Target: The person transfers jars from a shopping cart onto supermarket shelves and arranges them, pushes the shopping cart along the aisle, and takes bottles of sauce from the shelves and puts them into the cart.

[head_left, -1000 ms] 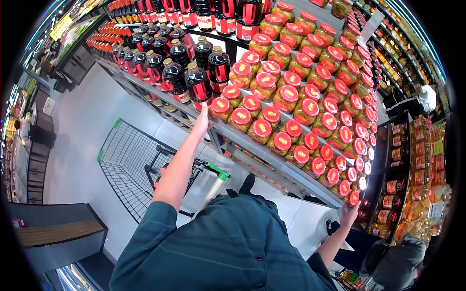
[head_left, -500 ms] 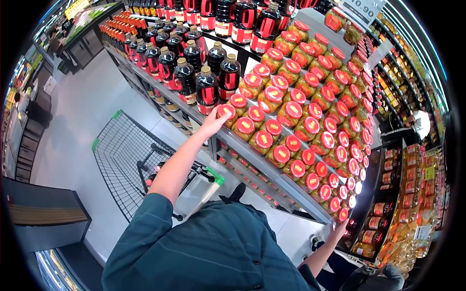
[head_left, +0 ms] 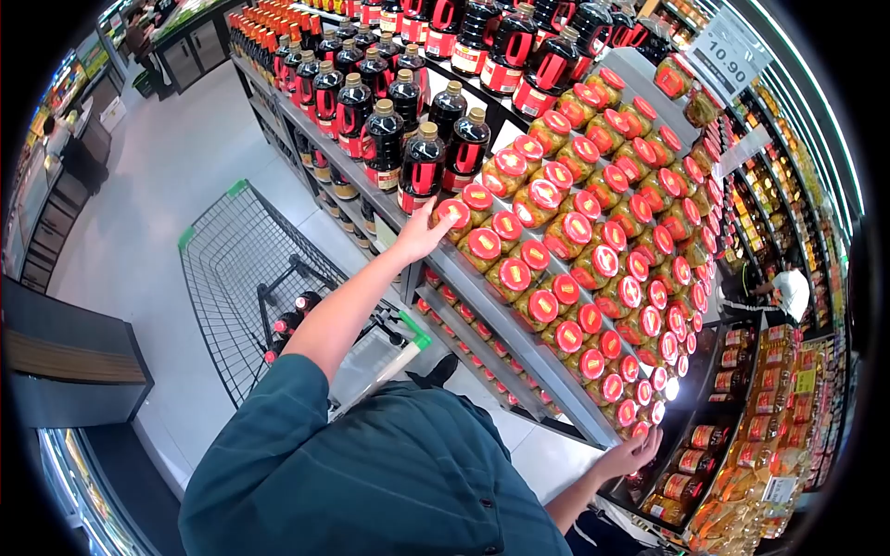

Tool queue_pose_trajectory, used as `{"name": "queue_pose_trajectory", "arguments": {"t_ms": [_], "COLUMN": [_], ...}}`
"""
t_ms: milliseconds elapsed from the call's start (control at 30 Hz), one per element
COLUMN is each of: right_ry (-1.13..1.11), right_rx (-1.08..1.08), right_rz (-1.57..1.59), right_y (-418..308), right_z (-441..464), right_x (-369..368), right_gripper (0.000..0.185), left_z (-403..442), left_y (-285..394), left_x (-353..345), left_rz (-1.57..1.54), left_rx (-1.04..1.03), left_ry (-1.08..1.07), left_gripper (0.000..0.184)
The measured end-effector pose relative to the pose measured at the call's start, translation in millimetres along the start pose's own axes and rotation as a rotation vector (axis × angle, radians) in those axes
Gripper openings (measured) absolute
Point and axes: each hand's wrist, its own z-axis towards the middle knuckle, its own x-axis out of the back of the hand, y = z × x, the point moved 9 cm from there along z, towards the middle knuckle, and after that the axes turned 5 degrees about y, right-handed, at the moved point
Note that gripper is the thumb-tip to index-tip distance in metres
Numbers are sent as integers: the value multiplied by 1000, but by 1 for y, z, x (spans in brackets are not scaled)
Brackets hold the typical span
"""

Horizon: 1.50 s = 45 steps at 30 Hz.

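Note:
My left hand [head_left: 424,232] is at the front left corner of the jar display, its fingers around a red-lidded jar [head_left: 453,215] beside the dark bottles [head_left: 423,167]. At the display's right front corner, my right hand [head_left: 630,454] has its fingers spread and slightly curved, close to the last jars [head_left: 642,430], with nothing visible in it. Rows of red-lidded jars [head_left: 571,232] fill the sloping shelf. Below them runs the grey shelf edge [head_left: 519,347].
A wire shopping cart [head_left: 232,287] with several bottles stands left of my body. Behind the jars is a price sign [head_left: 728,51]. Oil bottles [head_left: 751,463] fill shelves at the right. A person in white [head_left: 791,294] is at the far right, others far left.
My left hand has moved from the shelf edge onto the corner jar. My right hand has shifted slightly around the right corner, its fingers now more visible. The view has turned.

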Motion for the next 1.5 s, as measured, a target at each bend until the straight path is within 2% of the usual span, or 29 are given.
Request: {"name": "queue_pose_trajectory", "arguments": {"t_ms": [33, 67, 100, 133, 167, 233, 267, 367, 400, 500, 600, 633, 733, 800, 833, 867, 967, 1000, 1200, 1433, 1500], "right_ry": [-48, -162, -280, -422, -546, -916, -1078, -1529, -1611, -1610, -1603, -1746, -1691, -1701, -1685, -1669, -1645, -1633, -1537, -1473, -1523], "right_rx": [40, 74, 105, 26, 116, 172, 212, 576, 671, 927, 1303, 1318, 1253, 1249, 1238, 1225, 1170, 1164, 1175, 1243, 1216], "right_rz": [129, 224, 317, 470, 568, 699, 822, 887, 936, 1046, 901, 692, 472, 393, 404, 419, 465, 473, 464, 291, 252], "right_y": [-39, -67, -96, -123, -165, -247, -264, -345, -354, -369, -394, -398, -400, -395, -394, -393, -397, -398, -406, -417, -421], "right_z": [-6, -20, -36, -59, -82, -140, -182, -277, -307, -378, -433, -453, -481, -487, -487, -489, -486, -486, -489, -494, -488], "right_x": [-13, -32, -50, -73, -89, -118, -132, -124, -120, -110, -102, -107, -118, -124, -126, -128, -126, -126, -129, -134, -133], "right_gripper": [31, 28, 26, 22, 20, 18, 22, 33, 39, 47, 59, 67, 69, 67, 66, 64, 60, 60, 48, 51, 55], "left_z": [-9, -20, -47, -74, -103, -163, -194, -283, -309, -376, -412, -422, -441, -441, -440, -437, -433, -429, -429, -422, -418], "left_y": [-3, -9, 1, 5, 4, 0, -12, -28, -44, -62, -64, -73, -85, -96, -101, -95, -108, -101, -109, -117, -124], "left_x": [7, 13, 32, 48, 66, 107, 126, 181, 193, 220, 232, 235, 240, 241, 239, 237, 237, 239, 243, 258, 266], "left_rz": [10, -179, -237, -265, -295, -49, 19, 215, 297, 481, 647, 702, 952, 839, 780, 882, 846, 899, 871, 852, 852], "left_rx": [-24, -49, -25, -34, -44, -52, -34, 43, 98, 150, 180, 217, 316, 375, 402, 278, 385, 308, 392, 377, 414], "left_ry": [61, 109, 166, 195, 227, 248, 300, 423, 435, 479, 486, 499, 484, 425, 398, 427, 324, 366, 353, 372, 337], "left_gripper": [84, 79, 69, 63, 57, 45, 42, 38, 37, 37, 43, 45, 50, 52, 54, 51, 51, 51, 50, 50, 48]}}
